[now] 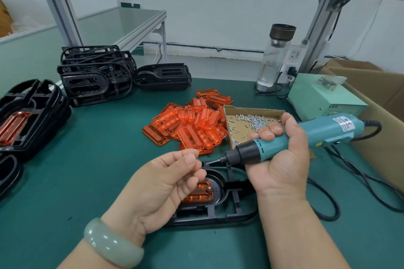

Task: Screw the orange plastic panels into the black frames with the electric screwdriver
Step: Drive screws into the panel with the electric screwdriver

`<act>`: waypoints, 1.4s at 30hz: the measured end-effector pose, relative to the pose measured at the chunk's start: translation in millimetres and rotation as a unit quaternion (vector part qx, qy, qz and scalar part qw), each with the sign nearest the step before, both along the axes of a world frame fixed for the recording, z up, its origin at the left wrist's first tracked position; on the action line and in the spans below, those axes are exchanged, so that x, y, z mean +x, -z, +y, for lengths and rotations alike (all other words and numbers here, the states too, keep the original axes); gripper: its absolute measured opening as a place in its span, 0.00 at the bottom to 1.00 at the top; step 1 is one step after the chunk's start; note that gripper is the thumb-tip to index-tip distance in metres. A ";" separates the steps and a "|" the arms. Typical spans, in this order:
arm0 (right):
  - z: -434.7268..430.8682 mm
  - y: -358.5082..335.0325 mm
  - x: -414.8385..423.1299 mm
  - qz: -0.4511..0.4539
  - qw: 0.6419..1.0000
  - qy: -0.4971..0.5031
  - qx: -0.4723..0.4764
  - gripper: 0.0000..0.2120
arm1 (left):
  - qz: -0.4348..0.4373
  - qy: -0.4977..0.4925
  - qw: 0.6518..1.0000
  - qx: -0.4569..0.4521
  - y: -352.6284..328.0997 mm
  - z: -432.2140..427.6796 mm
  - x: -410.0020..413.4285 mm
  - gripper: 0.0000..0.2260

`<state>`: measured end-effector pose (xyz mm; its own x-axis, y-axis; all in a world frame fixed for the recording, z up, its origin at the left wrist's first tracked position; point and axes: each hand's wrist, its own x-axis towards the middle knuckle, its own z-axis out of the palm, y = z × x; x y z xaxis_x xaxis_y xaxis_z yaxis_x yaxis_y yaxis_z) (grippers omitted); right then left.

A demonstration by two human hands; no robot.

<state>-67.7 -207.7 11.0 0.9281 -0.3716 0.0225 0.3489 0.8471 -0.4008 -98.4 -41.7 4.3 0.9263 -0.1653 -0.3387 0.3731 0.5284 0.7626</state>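
Clamping the electric screwdriver (306,135), the right grip (282,155) held its long axis nearly level, bit aimed at the pinched fingertips (191,157) of the left grip (172,179); what they pinched was too small to tell. Below both grips lay the orange panel (201,192), seated in the black frame (218,218).

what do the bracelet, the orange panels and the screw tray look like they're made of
The bracelet looks like jade or glass: pale green, cloudy, polished, with soft highlights. The orange panels look like see-through glossy plastic, since their ribs show through and the edges catch the light. The screw tray looks like plain brown cardboard, matte, with folded walls.
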 end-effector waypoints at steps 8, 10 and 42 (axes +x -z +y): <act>1.0 -2.6 -1.4 0.021 0.999 0.003 0.029 0.05 | 0.034 0.035 0.998 -0.027 -3.5 1.1 -0.2 0.05; 1.8 -3.2 -2.3 0.016 0.999 0.000 0.032 0.04 | 0.034 0.046 0.998 -0.031 -3.5 1.2 -0.9 0.05; 7.2 -5.4 -4.5 0.010 1.000 0.003 0.017 0.06 | -0.038 0.065 0.997 0.028 -0.4 -3.3 -5.0 0.04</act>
